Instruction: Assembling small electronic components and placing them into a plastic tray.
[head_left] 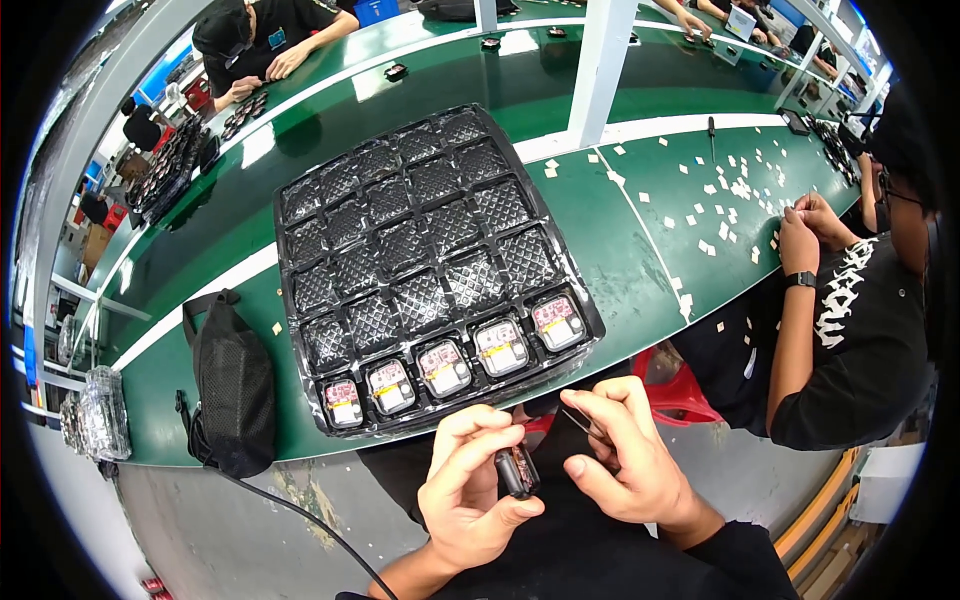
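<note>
Both hands at the near edge of a green worktop (610, 260). The left hand (468, 498) has its grip closed on a small black device (517, 472), pinched between thumb and fingertips and held in front of the tray (415, 255). The right hand (635, 458), just beside it, has a half-curled grip with a thin dark tool (582, 420) among the fingers; the thumb stands apart from the index finger, and the exact hold is partly hidden. The tray, black and divided into cells, carries five units (445, 368) in its nearest row. Left of the tray lies a dark bag (235, 385); to the right, pale squares (738, 188) are scattered before a co-worker (850, 330).
</note>
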